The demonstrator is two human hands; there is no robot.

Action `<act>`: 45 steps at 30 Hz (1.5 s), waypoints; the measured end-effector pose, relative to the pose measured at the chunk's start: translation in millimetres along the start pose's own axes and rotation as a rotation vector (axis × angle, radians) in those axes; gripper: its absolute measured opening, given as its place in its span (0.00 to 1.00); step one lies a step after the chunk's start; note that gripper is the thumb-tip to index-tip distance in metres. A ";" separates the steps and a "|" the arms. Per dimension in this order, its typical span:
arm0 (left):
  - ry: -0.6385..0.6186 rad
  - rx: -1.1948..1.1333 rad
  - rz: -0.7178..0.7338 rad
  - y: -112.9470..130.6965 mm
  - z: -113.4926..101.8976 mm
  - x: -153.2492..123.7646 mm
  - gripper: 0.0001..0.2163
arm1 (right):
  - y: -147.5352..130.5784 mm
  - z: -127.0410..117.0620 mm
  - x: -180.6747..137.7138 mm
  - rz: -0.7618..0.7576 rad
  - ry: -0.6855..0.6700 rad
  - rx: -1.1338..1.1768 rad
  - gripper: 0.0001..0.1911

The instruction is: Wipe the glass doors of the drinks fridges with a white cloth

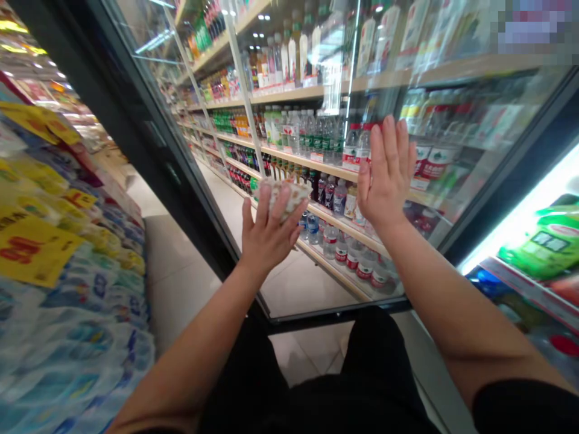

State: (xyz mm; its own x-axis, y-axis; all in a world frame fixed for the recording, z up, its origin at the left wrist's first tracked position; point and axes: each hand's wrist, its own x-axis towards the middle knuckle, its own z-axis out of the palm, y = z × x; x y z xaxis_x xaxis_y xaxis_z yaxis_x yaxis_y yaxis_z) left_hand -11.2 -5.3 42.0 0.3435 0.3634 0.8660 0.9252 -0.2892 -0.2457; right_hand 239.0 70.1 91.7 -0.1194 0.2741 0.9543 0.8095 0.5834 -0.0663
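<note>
My left hand [266, 232] presses a crumpled pale cloth [289, 196] against the glass door [316, 150] of a drinks fridge. Thumb and fingers are wrapped over the cloth. My right hand [386, 172] lies flat on the same glass a little to the right and higher, fingers spread and pointing up, holding nothing. Behind the glass stand shelves of bottled water [357, 259] and soft drinks [226, 120].
The door's black frame [149, 132] runs up the left and along the bottom. To the left are stacked packaged goods with yellow price tags [31, 247]. An open lit chiller with green packs [547, 241] is at the right. Pale tiled floor [176, 271] lies between.
</note>
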 end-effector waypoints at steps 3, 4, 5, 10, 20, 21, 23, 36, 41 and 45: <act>0.019 0.001 -0.053 -13.5 -14.0 25.4 0.26 | 1.5 2.4 -0.8 -0.045 0.073 -0.032 0.30; 0.046 0.002 -0.093 -19.3 -21.0 38.0 0.26 | 2.1 3.2 -1.0 -0.056 0.092 -0.035 0.29; 0.077 0.003 -0.132 -23.3 -26.9 49.3 0.26 | 2.7 4.0 -1.2 -0.062 0.105 -0.035 0.29; 0.161 0.085 -0.101 0.7 -13.3 39.9 0.28 | 3.7 4.4 -1.9 -0.083 0.130 -0.026 0.29; 0.158 0.163 -0.052 -10.9 -16.8 45.2 0.30 | 9.1 10.2 -3.8 -0.129 0.174 -0.119 0.30; 0.169 0.169 -0.101 -13.2 -20.4 50.1 0.30 | 10.6 11.7 -4.0 -0.136 0.178 -0.123 0.31; 0.179 0.169 -0.134 -8.8 -19.2 47.0 0.32 | 12.8 13.7 -4.1 -0.137 0.175 -0.118 0.31; 0.143 0.088 -0.222 -14.0 -29.8 52.7 0.31 | 10.6 11.3 -5.7 -0.085 0.135 -0.132 0.30; 0.079 0.147 0.046 14.3 -1.5 13.7 0.31 | 7.2 9.7 -6.7 -0.121 0.192 -0.083 0.31; 0.067 0.154 -0.061 -2.8 -16.0 31.5 0.30 | 7.7 10.0 -7.3 -0.140 0.205 -0.068 0.31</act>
State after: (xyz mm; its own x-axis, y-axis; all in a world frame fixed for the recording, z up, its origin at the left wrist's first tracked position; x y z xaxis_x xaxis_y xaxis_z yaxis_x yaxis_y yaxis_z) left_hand -5.5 -7.3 77.0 0.2792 0.3148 0.9072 0.9596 -0.1270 -0.2512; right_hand 240.4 80.3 81.4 -0.1197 0.0293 0.9924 0.8307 0.5504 0.0840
